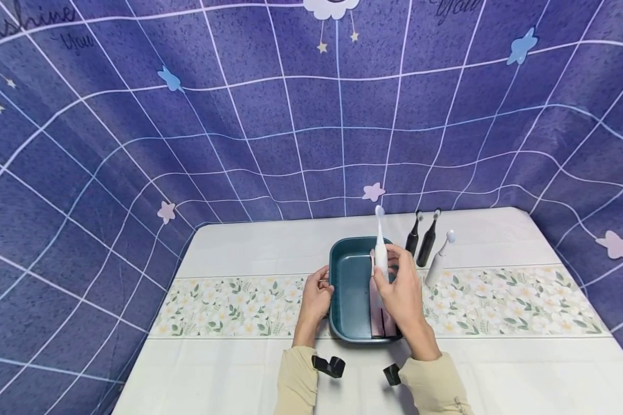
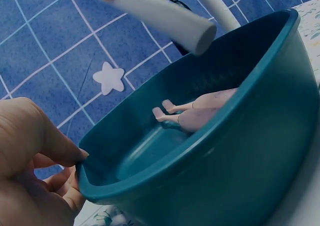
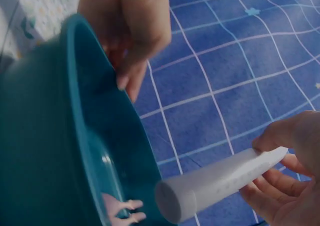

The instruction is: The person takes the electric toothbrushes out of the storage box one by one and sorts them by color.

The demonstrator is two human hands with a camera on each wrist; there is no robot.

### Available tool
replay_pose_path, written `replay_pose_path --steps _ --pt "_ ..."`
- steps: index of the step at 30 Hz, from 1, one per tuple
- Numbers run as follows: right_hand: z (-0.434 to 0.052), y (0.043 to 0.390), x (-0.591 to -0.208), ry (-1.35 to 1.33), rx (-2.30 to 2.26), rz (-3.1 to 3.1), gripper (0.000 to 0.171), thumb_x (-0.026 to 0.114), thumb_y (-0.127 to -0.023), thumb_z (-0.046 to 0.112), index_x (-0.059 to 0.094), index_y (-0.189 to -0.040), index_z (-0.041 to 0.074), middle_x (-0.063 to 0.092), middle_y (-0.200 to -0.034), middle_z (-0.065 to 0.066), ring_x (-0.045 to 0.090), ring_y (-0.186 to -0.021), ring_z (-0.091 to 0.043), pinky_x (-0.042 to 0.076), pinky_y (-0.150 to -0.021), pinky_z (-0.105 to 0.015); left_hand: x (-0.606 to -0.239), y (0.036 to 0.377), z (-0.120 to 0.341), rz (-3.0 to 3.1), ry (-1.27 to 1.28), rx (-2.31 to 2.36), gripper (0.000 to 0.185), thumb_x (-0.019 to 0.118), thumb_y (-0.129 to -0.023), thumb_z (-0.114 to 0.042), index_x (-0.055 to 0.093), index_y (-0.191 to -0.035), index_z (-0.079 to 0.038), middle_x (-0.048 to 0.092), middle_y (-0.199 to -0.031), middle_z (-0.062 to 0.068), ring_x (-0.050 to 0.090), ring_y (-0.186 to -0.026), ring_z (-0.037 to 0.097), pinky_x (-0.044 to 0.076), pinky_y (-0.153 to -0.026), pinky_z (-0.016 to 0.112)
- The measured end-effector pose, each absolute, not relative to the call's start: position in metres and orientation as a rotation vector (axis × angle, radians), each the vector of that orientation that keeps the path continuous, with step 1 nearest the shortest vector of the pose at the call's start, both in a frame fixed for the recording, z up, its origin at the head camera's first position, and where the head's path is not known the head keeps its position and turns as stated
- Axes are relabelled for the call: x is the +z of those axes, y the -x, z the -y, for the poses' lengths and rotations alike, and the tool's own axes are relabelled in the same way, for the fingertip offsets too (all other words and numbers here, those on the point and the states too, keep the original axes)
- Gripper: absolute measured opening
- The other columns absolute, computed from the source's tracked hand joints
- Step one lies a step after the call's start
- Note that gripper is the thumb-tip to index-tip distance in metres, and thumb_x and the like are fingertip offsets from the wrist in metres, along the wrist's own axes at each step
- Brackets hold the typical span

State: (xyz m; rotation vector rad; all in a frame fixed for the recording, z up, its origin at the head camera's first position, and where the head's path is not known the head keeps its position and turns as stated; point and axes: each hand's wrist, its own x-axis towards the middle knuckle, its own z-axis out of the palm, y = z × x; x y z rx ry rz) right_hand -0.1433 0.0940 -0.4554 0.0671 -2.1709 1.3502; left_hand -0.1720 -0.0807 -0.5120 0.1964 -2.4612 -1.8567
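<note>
My right hand (image 1: 390,270) pinches a white electric toothbrush (image 1: 379,245) by its handle and holds it upright over a teal bin (image 1: 342,300). The wrist views show the brush's round base (image 2: 200,33) hanging above the bin's inside, the fingers (image 3: 280,181) curled round the handle (image 3: 220,183). My left hand (image 1: 321,288) grips the bin's left rim, thumb (image 2: 55,148) over the edge (image 2: 100,186). Two pink toothbrushes (image 1: 379,314) lie in the bin along its right wall, heads (image 2: 167,111) pointing inward.
Two black toothbrushes (image 1: 412,235) (image 1: 428,237) and another white one (image 1: 439,259) stand on the table just right of the bin. A floral runner (image 1: 228,300) crosses the white tablecloth. A blue checked backdrop (image 1: 291,115) hangs close behind the table's far edge.
</note>
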Motion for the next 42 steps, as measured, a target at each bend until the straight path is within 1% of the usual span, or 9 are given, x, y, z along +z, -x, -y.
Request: replay_pose_path --steps 3,5,12,17,26,31,39,42 --pt "-0.102 0.146 -0.455 -0.053 1.313 2.121 0.050 0.071 -0.076 -0.004 0.053 -0.123 0.001 0.058 -0.104 -0.016 0.059 -0.090 -0.023 0.049 -0.077 -0.024 -0.512 0.173 0.081 2.473 -0.209 -1.850 0.049 0.053 -0.083 0.009 0.055 -0.131 0.000 0.053 -0.114 0.015 0.049 -0.087 0.015 0.040 -0.073 0.020" --pt "-0.107 0.147 -0.456 -0.034 1.297 2.090 0.050 0.070 -0.075 -0.005 0.054 -0.122 0.000 0.058 -0.103 -0.016 0.059 -0.089 -0.024 0.048 -0.077 -0.021 -0.511 0.173 0.081 2.482 -0.215 -1.843 0.049 0.053 -0.083 0.009 0.055 -0.131 0.000 0.053 -0.114 0.015 0.049 -0.086 0.015 0.040 -0.075 0.021" --pt "-0.121 0.150 -0.463 0.023 1.262 2.021 0.048 0.068 -0.076 -0.007 0.054 -0.122 -0.002 0.058 -0.104 -0.018 0.058 -0.089 -0.026 0.045 -0.079 -0.022 -0.511 0.173 0.080 2.481 -0.202 -1.843 0.049 0.052 -0.083 0.010 0.054 -0.132 0.002 0.053 -0.115 0.018 0.050 -0.088 0.018 0.039 -0.073 0.021" --pt "-0.127 0.151 -0.469 0.034 1.240 1.976 0.047 0.067 -0.077 -0.008 0.053 -0.122 -0.003 0.057 -0.103 -0.020 0.058 -0.089 -0.025 0.046 -0.081 -0.017 -0.510 0.172 0.080 2.473 -0.226 -1.854 0.048 0.052 -0.084 0.009 0.055 -0.131 0.001 0.053 -0.114 0.016 0.050 -0.088 0.017 0.040 -0.074 0.021" --pt "-0.135 0.153 -0.475 0.033 1.203 1.908 0.044 0.066 -0.078 -0.007 0.053 -0.120 -0.007 0.055 -0.105 -0.024 0.057 -0.097 -0.027 0.045 -0.085 -0.010 -0.509 0.172 0.079 2.472 -0.219 -1.849 0.048 0.052 -0.084 0.009 0.055 -0.131 0.001 0.054 -0.114 0.015 0.050 -0.088 0.016 0.040 -0.075 0.022" --pt "-0.137 0.153 -0.482 0.067 1.207 1.916 0.043 0.065 -0.079 -0.007 0.053 -0.120 -0.007 0.055 -0.108 -0.024 0.057 -0.099 -0.026 0.045 -0.087 -0.011 -0.509 0.171 0.079 2.474 -0.217 -1.844 0.048 0.052 -0.084 0.009 0.055 -0.131 0.000 0.054 -0.114 0.015 0.051 -0.088 0.016 0.041 -0.075 0.022" --pt "-0.135 0.159 -0.499 0.064 1.227 1.866 0.042 0.064 -0.078 -0.010 0.053 -0.118 -0.009 0.054 -0.106 -0.025 0.057 -0.100 -0.028 0.045 -0.089 -0.011 -0.511 0.171 0.080 2.475 -0.207 -1.838 0.048 0.052 -0.083 0.010 0.056 -0.130 0.000 0.054 -0.113 0.016 0.051 -0.088 0.017 0.040 -0.075 0.021" --pt "-0.134 0.159 -0.503 0.082 1.239 1.884 0.041 0.064 -0.079 -0.008 0.052 -0.118 -0.009 0.054 -0.107 -0.026 0.056 -0.102 -0.028 0.045 -0.090 -0.012 -0.511 0.171 0.079 2.475 -0.212 -1.829 0.048 0.052 -0.083 0.010 0.056 -0.130 0.000 0.054 -0.113 0.016 0.051 -0.087 0.017 0.040 -0.074 0.021"
